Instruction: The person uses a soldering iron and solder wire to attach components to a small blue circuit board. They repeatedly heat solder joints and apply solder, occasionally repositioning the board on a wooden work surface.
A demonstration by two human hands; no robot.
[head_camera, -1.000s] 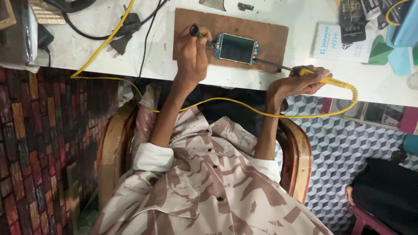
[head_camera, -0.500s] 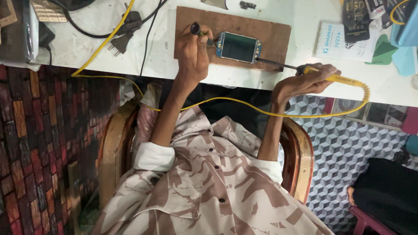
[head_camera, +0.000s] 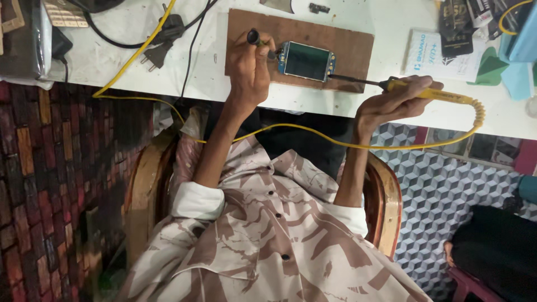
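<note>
A small blue-edged circuit module with a dark screen (head_camera: 306,60) lies on a brown wooden board (head_camera: 352,39) on the white table (head_camera: 201,84). My left hand (head_camera: 250,70) rests at the module's left edge, pinching a thin dark-tipped tool (head_camera: 256,38). My right hand (head_camera: 391,103) hovers at the table's near edge, gripping a yellow-handled soldering iron (head_camera: 430,94). The iron's dark shaft reaches left, and its tip is at the module's lower right corner. Its yellow cable (head_camera: 291,130) loops across my chest.
Black plugs and cords (head_camera: 162,33) lie left of the board. Paper packets (head_camera: 430,53) and teal items (head_camera: 517,45) crowd the right side of the table. I sit in a wooden chair (head_camera: 386,196). Another person in dark clothes (head_camera: 498,251) is at lower right.
My right hand with the soldering iron has drifted slightly to the right, and the cable loop has shifted with it. My left hand stays at the module.
</note>
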